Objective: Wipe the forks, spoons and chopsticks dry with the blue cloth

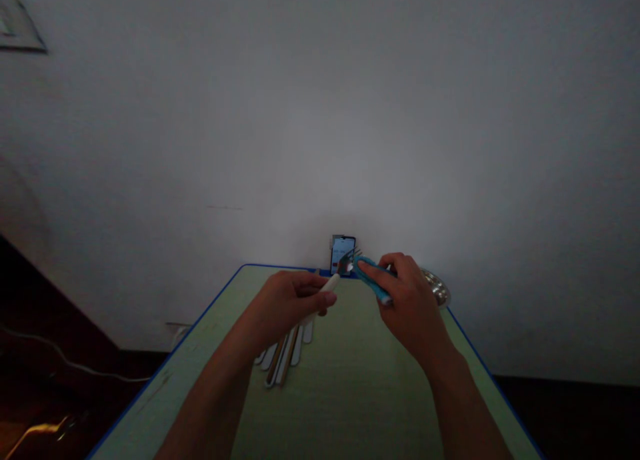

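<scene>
Forearms (216,385) should be kept steady, so that the fork (341,269) clamped in the left hand (293,300) is wiped beyond that grip by the blue cloth (371,284) pinched in the right hand (409,297)

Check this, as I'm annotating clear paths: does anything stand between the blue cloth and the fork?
Nothing visible does. The blue cloth in the right hand sits beside the head of the fork in the left hand; whether they touch is unclear. The phone stands behind the fork, not between them.
</scene>
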`<state>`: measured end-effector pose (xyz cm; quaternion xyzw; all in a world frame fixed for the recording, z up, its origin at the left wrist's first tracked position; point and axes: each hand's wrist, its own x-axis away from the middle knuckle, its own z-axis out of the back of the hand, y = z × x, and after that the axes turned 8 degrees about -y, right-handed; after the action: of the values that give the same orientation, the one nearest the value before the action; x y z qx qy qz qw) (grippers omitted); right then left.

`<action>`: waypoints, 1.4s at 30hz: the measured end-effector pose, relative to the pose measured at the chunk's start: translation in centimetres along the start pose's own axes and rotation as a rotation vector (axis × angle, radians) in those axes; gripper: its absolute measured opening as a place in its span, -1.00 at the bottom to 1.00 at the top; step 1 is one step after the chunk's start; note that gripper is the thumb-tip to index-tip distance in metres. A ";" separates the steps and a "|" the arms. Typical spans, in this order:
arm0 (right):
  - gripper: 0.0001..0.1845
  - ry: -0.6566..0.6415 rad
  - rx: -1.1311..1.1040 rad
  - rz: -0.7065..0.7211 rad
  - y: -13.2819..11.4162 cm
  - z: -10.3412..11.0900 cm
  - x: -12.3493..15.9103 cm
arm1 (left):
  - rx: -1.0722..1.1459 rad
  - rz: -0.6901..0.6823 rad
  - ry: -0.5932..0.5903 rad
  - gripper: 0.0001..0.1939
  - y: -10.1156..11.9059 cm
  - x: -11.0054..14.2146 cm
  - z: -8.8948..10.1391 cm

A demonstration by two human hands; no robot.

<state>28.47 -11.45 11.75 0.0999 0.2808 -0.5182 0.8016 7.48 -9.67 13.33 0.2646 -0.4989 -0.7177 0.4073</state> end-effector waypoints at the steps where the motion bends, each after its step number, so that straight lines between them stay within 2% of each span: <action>1: -0.36 0.002 0.001 -0.001 0.0 0.0 0.0 | 0.003 0.000 0.003 -0.67 0.0 0.0 0.0; 13: -0.35 0.003 0.039 -0.020 0.0 0.2 0.0 | 0.007 0.014 0.003 -0.66 -0.2 0.0 0.2; 23: -0.40 0.073 0.035 0.023 0.2 0.1 0.1 | 0.060 0.054 0.025 -0.69 -0.3 0.0 0.4; 35: -0.40 0.019 -0.008 0.126 -0.4 0.2 -0.1 | 0.046 0.049 0.035 -0.72 -0.4 -0.7 0.1; 42: -0.42 -0.041 -0.011 0.150 -0.5 0.3 0.0 | 0.053 0.014 0.001 -0.69 -0.4 -0.6 0.0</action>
<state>28.12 -11.78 12.09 0.1055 0.2590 -0.4571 0.8443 7.69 -9.09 12.95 0.2724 -0.5193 -0.7012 0.4055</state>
